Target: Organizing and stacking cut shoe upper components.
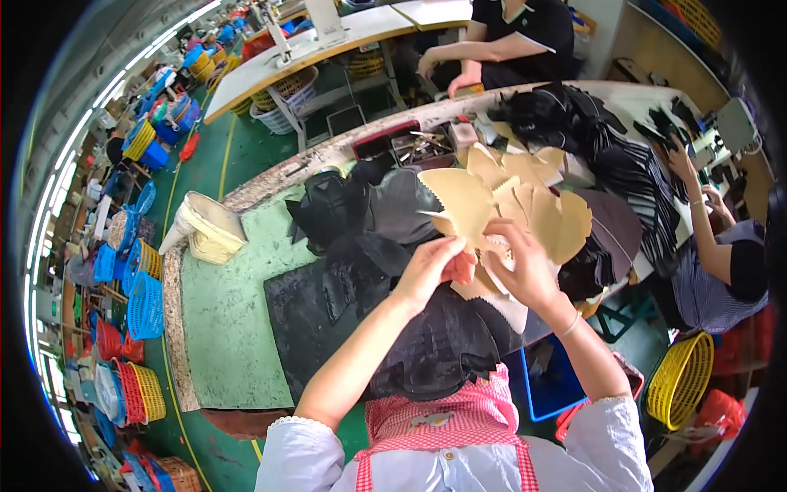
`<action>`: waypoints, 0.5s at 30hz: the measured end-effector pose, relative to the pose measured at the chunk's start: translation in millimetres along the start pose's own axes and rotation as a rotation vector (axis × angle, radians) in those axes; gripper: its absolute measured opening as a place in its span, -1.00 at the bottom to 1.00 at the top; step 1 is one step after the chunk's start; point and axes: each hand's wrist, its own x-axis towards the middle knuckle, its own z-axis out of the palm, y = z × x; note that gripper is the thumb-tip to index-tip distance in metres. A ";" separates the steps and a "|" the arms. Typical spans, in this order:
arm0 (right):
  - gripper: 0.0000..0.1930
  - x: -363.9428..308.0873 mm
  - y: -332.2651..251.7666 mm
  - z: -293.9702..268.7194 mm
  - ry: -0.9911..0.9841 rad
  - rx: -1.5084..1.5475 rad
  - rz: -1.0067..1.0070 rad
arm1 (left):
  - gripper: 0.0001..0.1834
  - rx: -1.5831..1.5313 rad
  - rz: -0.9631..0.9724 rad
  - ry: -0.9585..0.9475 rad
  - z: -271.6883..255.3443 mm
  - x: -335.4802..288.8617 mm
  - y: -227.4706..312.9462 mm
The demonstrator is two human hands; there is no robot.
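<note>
A tan, flat shoe-upper piece (461, 199) with a zigzag edge stands raised in front of me. My left hand (434, 266) pinches its lower edge, fingers closed. Close beside it, my right hand (525, 266) has its fingers curled at the piece's lower right; the fingertips partly hide what they grip. Several more tan pieces (537, 209) lie in a loose heap just behind and to the right of my hands. Black pieces (443, 340) spread under my forearms, and further dark pieces (393, 205) lie to the left.
The green-topped table (221, 328) carries a cream container (215, 234) at left and a tool tray (422, 148) at the back. Black strips (631, 180) pile up at right. A blue bin (553, 381) stands by my right elbow. Two co-workers (525, 41) sit around the table.
</note>
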 end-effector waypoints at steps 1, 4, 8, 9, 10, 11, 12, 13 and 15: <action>-0.67 -1.3 6.2 6.2 -0.067 -0.101 -0.038 | -0.65 0.021 0.035 0.005 -0.3 0.7 1.7; -0.68 -10.5 35.5 18.3 -0.035 0.020 0.181 | -0.65 -0.014 0.151 -0.046 -0.8 0.9 15.9; -0.79 -8.7 22.6 0.3 0.280 0.184 0.269 | -0.60 0.350 0.237 0.101 1.5 -23.5 44.9; -0.83 -5.9 1.1 -3.7 0.331 0.266 0.196 | -0.56 0.432 0.242 0.106 1.3 -26.3 43.6; -0.86 -2.4 -21.9 -11.1 0.212 0.225 0.135 | -0.56 0.527 0.192 0.133 1.9 -30.6 43.2; -0.87 6.5 -43.4 -16.6 0.163 0.194 -0.055 | -0.57 0.583 0.197 0.125 11.6 -32.2 41.9; -0.87 8.5 -50.8 -13.9 0.124 0.141 -0.126 | -0.59 0.644 0.206 0.120 22.4 -37.1 42.3; -0.87 7.5 -55.0 -13.4 0.024 0.245 0.029 | -0.62 0.580 0.223 0.127 29.7 -40.0 39.7; -0.87 1.1 -58.8 -14.2 -0.061 0.337 0.199 | -0.62 0.621 0.220 0.118 33.8 -44.6 34.5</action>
